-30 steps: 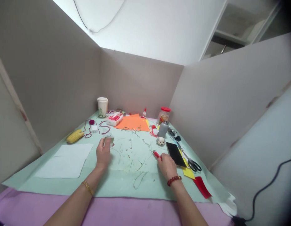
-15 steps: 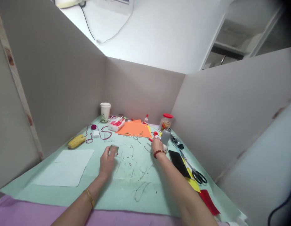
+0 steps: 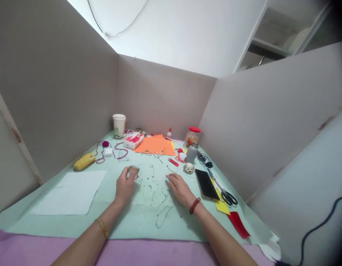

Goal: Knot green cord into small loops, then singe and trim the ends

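Observation:
My left hand (image 3: 125, 186) pinches a small greenish square piece (image 3: 133, 171) at the fingertips, above the pale green mat (image 3: 151, 225). My right hand (image 3: 180, 190) rests flat on the mat, its fingers apart and holding nothing. Beyond those fingers lies a slim red tool (image 3: 173, 162). A small white dog figurine (image 3: 189, 168) sits close by, and a black phone (image 3: 206, 184) lies to the right of my right hand. Thin dark strands and specks are scattered on the mat between my hands.
Orange paper (image 3: 155, 145), a white-and-red packet (image 3: 133, 140), a paper cup (image 3: 119, 126), a grey bottle (image 3: 191, 153), a red-lidded jar (image 3: 193, 136), scissors (image 3: 228, 197), a corn cob toy (image 3: 84, 161) and white paper (image 3: 71, 193) lie around. Grey board walls (image 3: 159, 96) enclose three sides.
My right hand has let go of the red tool, which now lies on the mat, and has come back toward me. My left hand has barely moved.

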### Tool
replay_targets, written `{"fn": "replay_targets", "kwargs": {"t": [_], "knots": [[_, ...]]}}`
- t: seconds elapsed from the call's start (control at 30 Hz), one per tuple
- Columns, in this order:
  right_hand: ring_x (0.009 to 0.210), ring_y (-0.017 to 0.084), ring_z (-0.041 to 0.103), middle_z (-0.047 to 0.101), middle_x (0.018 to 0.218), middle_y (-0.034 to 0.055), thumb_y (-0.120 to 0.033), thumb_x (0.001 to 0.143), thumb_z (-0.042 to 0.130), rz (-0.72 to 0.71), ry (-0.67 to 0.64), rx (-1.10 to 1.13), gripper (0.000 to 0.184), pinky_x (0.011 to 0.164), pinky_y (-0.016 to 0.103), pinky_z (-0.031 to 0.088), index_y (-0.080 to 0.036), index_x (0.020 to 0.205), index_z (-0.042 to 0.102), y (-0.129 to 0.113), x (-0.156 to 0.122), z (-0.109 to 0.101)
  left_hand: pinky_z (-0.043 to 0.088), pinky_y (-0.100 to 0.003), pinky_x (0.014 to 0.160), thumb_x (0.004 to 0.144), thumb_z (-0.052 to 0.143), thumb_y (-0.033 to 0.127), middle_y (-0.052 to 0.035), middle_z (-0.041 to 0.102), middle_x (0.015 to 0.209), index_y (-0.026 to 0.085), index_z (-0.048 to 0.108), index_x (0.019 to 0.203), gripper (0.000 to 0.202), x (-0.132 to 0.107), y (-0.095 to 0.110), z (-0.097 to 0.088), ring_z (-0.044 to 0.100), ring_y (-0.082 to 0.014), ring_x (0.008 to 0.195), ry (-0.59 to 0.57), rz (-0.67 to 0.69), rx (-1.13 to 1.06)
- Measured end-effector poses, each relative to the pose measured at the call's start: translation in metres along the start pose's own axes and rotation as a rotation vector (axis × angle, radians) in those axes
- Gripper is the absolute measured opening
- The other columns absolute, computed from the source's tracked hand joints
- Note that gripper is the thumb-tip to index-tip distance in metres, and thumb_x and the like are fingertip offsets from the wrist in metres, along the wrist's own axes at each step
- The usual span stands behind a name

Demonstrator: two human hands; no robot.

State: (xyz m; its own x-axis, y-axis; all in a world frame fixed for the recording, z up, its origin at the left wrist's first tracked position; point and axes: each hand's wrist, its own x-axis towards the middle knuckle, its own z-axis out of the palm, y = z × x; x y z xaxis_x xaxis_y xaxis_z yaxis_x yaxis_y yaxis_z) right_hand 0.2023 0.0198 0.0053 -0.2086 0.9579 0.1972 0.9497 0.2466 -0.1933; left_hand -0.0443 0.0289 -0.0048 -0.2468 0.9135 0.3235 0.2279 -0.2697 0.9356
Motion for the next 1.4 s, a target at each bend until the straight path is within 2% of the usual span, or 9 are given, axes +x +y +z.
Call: {"fn": "replay_targets", "kwargs": {"t": [0.1,0.3,0.5,0.7,0.97,1.1,1.27,1.33,1.4], "knots": [[0.106,0.019,0.053,0.059,0.114,0.0087,-0.018,0.091,0.047,0.040,-0.012,-0.051,0.023,0.091,0.032,0.040,-0.017,0.109,0.061,0.012,-0.010,0.007,0.037,-0.024,0.059,0.085,0.044,0.052,0.0025,0.060,0.066,0.019,0.059,0.083,0.036,-0.003,0.000,0.001,0.052,-0.0162,0.062,-0.024,-0.018,0.008],[0.101,0.020,0.055,0.060,0.107,0.0072,-0.030,0.091,0.050,0.210,0.048,-0.156,0.020,0.089,0.039,0.042,-0.015,0.097,0.061,0.038,0.006,-0.004,0.036,-0.025,0.058,0.084,0.044,0.054,0.0017,0.058,0.065,0.019,0.058,0.079,0.038,-0.003,-0.001,0.001,0.052,-0.0172,0.062,-0.009,-0.011,0.015],[0.114,0.033,0.044,0.055,0.117,0.0203,-0.040,0.088,0.049,0.522,0.197,-0.259,0.040,0.091,0.045,0.033,-0.012,0.115,0.054,0.049,0.030,-0.019,0.033,-0.024,0.052,0.084,0.045,0.056,0.0035,0.054,0.058,0.020,0.059,0.082,0.038,-0.002,-0.002,0.002,0.048,-0.0162,0.055,-0.041,-0.046,0.015],[0.101,0.021,0.056,0.059,0.110,0.0070,-0.040,0.088,0.054,0.669,0.148,-0.280,0.032,0.088,0.043,0.043,-0.015,0.107,0.058,0.071,0.060,-0.024,0.032,-0.023,0.051,0.084,0.046,0.055,0.0032,0.055,0.063,0.020,0.057,0.080,0.037,-0.002,0.003,0.000,0.047,-0.0135,0.055,-0.035,-0.052,-0.027],[0.107,0.027,0.054,0.057,0.116,0.0123,-0.034,0.086,0.058,0.820,0.200,-0.209,0.033,0.090,0.049,0.042,-0.012,0.110,0.058,0.087,0.055,-0.050,0.034,-0.020,0.046,0.083,0.044,0.055,0.0020,0.055,0.068,0.018,0.051,0.088,0.038,-0.003,0.016,0.004,0.037,-0.0090,0.048,-0.282,-0.264,-0.557],[0.112,0.043,0.047,0.050,0.118,0.0345,-0.032,0.084,0.058,0.630,0.265,-0.106,0.049,0.088,0.059,0.036,0.004,0.116,0.053,0.054,0.049,-0.053,0.034,-0.020,0.047,0.085,0.043,0.049,-0.0019,0.058,0.079,0.018,0.048,0.094,0.033,-0.002,0.022,0.002,0.036,-0.0078,0.049,-0.407,-0.336,-0.749],[0.121,0.020,0.046,0.049,0.133,0.0037,-0.033,0.084,0.057,0.044,0.231,0.121,0.047,0.100,0.034,0.037,-0.030,0.131,0.046,-0.037,0.020,-0.056,0.031,-0.019,0.048,0.087,0.044,0.049,-0.0009,0.059,0.075,0.020,0.047,0.114,0.040,-0.009,0.030,-0.004,0.036,-0.0071,0.048,-0.620,-0.288,-0.683],[0.129,0.022,0.035,0.037,0.143,0.0060,-0.026,0.082,0.058,-0.341,0.163,0.347,0.061,0.105,0.038,0.032,-0.028,0.139,0.035,-0.070,0.005,-0.059,0.030,-0.019,0.048,0.085,0.049,0.050,-0.0012,0.058,0.076,0.021,0.046,0.120,0.045,-0.011,0.032,-0.006,0.040,-0.0077,0.050,-0.692,-0.281,-0.649],[0.125,0.020,0.040,0.042,0.137,0.0054,-0.015,0.081,0.056,-0.485,0.080,0.482,0.060,0.104,0.037,0.035,-0.030,0.136,0.039,-0.092,-0.008,-0.062,0.035,-0.019,0.052,0.083,0.053,0.048,-0.0035,0.060,0.085,0.020,0.051,0.117,0.044,-0.013,0.035,-0.007,0.049,-0.0104,0.060,-0.733,-0.246,-0.630]]}}
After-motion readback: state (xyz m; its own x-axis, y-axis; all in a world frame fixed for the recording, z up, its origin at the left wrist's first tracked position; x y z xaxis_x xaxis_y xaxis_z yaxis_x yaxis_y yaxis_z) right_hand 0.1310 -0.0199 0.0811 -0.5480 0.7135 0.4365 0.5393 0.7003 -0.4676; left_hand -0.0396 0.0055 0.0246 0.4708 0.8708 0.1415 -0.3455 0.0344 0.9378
